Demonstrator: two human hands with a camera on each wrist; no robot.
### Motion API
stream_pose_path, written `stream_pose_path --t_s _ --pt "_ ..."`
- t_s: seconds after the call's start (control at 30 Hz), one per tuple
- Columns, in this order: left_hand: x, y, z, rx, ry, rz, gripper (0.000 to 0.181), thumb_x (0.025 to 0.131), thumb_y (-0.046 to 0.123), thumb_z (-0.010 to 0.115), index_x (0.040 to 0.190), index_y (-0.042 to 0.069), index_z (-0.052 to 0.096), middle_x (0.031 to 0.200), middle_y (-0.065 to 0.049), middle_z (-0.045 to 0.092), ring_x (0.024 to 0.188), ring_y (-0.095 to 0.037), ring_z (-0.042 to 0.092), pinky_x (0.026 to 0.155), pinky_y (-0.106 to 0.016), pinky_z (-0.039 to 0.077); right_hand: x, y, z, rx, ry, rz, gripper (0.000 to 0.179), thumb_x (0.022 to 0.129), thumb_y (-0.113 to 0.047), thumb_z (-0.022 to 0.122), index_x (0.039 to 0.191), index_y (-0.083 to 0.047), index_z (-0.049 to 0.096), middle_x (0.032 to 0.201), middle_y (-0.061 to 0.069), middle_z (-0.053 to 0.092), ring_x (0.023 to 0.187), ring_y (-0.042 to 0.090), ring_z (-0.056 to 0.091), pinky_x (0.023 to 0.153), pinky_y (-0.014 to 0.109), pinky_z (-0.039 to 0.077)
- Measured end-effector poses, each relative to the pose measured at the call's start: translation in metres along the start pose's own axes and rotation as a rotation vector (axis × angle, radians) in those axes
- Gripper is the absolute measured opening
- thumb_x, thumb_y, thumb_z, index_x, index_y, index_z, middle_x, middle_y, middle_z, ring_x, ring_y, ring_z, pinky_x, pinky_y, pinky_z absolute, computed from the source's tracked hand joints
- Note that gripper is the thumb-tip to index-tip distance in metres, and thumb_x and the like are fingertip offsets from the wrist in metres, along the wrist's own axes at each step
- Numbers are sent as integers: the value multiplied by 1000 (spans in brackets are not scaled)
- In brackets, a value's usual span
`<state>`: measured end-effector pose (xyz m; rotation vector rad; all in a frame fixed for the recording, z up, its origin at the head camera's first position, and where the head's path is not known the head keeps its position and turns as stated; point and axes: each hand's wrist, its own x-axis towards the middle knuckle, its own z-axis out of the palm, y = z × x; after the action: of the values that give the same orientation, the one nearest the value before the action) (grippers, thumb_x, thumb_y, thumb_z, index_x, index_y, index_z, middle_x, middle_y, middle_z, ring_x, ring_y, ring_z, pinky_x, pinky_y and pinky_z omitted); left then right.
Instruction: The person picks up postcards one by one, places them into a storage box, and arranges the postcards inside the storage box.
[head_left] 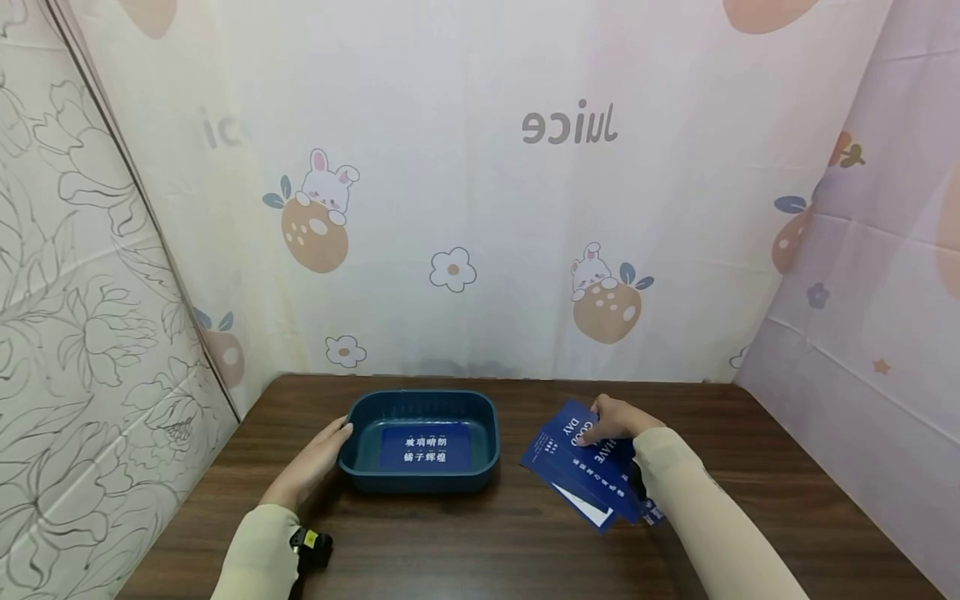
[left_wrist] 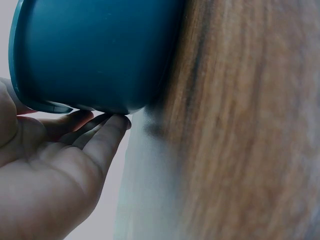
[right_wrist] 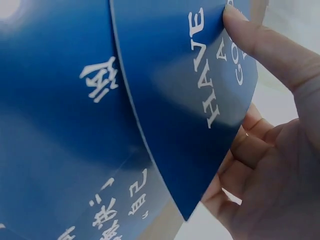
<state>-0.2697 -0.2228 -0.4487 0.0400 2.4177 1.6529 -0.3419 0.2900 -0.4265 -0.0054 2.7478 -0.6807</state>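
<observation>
A dark teal plastic basin (head_left: 420,484) stands on the table left of centre, with a blue card (head_left: 425,448) with white characters lying flat inside. My left hand (head_left: 309,463) grips its left side; in the left wrist view the fingers (left_wrist: 107,140) touch the outer wall while the thumb is mostly hidden by the rim. To the right, my right hand (head_left: 618,418) pinches a blue card (right_wrist: 175,110) printed "HAVE A GOOD DAY" between thumb and fingers. Beneath it, several blue cards (head_left: 558,467) overlap in a fan, one showing a white patch.
The brown wooden table (head_left: 480,550) carries the basin and cards. A printed curtain (head_left: 480,192) hangs behind its back edge, with patterned cloth (head_left: 82,275) at the left and more curtain at the right. A black device (head_left: 313,548) is strapped to the left wrist.
</observation>
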Motion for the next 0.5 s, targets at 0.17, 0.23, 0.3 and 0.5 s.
stream_pose_path --t_s 0.17,0.23,0.3,0.5 --pt "0 -1 0 -1 -1 2 70 110 39 34 158 -5 7 163 -29 5 149 -47 1 116 -63 9 -3 0 1 21 -5 -4 66 78 -35 87 118 -1 48 97 14 60 83 27 63 69 44 57" --pt "0 -1 0 -1 -2 2 70 110 39 34 158 -5 8 163 -29 5 149 -46 1 116 -62 9 -4 1 1 31 -7 -15 65 78 -35 87 118 -1 48 96 14 60 82 26 64 69 43 58" --pt "0 -1 0 -3 -2 3 70 110 39 33 158 -5 8 163 -29 5 149 -46 1 116 -62 9 -6 2 2 40 -8 -22 65 79 -35 86 118 -2 47 97 14 60 82 26 64 69 43 58" --pt "0 0 0 -6 -4 4 71 110 39 34 158 -5 7 163 -29 4 149 -46 1 116 -62 8 -8 5 3 55 -5 -47 65 84 -35 82 125 0 46 99 14 60 82 26 63 69 42 57"
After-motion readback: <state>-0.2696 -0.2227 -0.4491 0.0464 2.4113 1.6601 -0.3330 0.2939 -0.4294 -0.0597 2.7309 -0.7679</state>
